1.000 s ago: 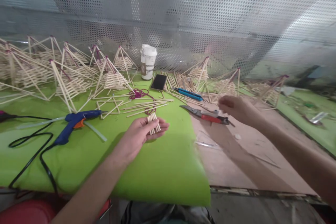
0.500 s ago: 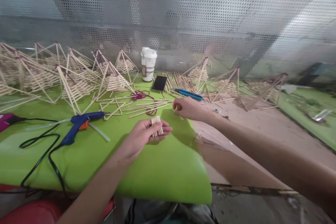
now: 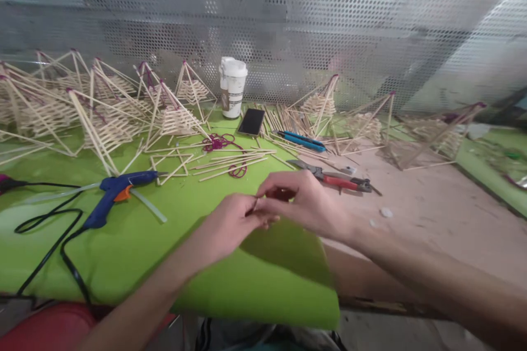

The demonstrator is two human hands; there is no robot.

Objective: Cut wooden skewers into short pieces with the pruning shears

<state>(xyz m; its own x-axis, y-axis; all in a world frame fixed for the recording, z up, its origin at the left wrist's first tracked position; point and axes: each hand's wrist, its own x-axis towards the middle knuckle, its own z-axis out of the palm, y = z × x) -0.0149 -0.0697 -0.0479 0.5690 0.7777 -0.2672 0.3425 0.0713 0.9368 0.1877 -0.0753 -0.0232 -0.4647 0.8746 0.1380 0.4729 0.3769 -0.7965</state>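
Observation:
My left hand (image 3: 234, 222) and my right hand (image 3: 302, 203) meet above the green mat (image 3: 135, 241). The left fingers curl around a small bundle of short wooden sticks, now mostly hidden. My right hand pinches at the bundle's top end (image 3: 255, 205) with thumb and forefinger. Red-handled cutters (image 3: 337, 180) lie on the bare board just beyond the right hand. Loose long sticks (image 3: 230, 162) and a coil of purple cord (image 3: 216, 142) lie on the mat beyond both hands.
A blue glue gun (image 3: 117, 192) with a black cable (image 3: 49, 241) lies at the left. Several stick pyramids (image 3: 173, 115) line the back. A paper cup (image 3: 233, 88), a phone (image 3: 252, 120) and a blue tool (image 3: 302, 140) stand near the perforated metal wall (image 3: 288, 22).
My right hand came back from the cutters on the right, passed the loose sticks, and now pinches at the bundle in my left hand. The left hand closed over the bundle.

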